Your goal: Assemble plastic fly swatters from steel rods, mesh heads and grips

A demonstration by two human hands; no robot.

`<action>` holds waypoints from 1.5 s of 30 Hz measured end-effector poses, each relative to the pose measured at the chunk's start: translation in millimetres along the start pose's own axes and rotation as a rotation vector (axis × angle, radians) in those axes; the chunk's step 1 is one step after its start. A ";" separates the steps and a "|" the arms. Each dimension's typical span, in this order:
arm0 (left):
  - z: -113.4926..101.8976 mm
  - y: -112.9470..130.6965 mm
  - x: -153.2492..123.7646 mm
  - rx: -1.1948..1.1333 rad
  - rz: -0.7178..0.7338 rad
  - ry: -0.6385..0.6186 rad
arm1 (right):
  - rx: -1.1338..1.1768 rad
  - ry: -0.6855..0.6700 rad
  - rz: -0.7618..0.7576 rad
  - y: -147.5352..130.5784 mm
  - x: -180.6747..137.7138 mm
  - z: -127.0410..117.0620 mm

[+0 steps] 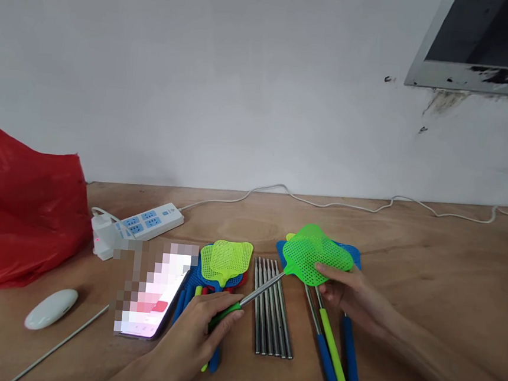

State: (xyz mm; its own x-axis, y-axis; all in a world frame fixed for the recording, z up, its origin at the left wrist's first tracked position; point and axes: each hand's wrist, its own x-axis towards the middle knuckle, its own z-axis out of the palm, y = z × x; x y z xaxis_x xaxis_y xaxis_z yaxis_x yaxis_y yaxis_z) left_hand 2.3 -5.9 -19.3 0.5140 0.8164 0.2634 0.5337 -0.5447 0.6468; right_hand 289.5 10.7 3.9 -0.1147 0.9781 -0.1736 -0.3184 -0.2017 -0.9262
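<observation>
A green fly swatter (308,251) with a metal shaft is held across the middle of the table by both hands. My left hand (199,331) wraps its green handle. At the other end, my right hand (347,290) pinches the perforated head between thumb and fingers. Under that head lie more fly swatters, with blue handles (327,369) and a yellow-green handle (333,348). Beyond my left hand is a pile of yellow-green swatter heads (230,259), with blue and red ones beneath. Several loose metal rods (272,316) lie side by side between the two groups.
A lit smartphone (156,294), partly pixelated, rests left of the pile. Behind it is a white power strip (156,220) with a plugged-in adapter. A red plastic bag (25,212) and a white oval device (51,309) are at left. A white cable (324,204) runs along the wall.
</observation>
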 end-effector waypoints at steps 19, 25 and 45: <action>-16.1 -26.0 11.5 0.520 0.087 0.207 | -0.105 0.045 -0.098 29.7 12.8 -0.4; -18.8 -23.6 13.5 0.618 0.069 0.163 | -0.404 0.052 -0.144 28.4 20.2 -5.6; -21.4 -26.9 12.0 0.803 0.170 0.009 | -1.346 0.169 -0.692 42.1 11.9 -12.1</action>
State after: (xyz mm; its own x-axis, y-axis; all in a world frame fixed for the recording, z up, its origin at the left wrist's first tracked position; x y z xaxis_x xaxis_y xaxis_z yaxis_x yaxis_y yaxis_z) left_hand -20.4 22.7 -18.3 0.6276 0.7097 0.3201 0.7687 -0.6299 -0.1107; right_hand 286.2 14.5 -41.2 -0.1720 0.8710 0.4602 0.8153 0.3881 -0.4297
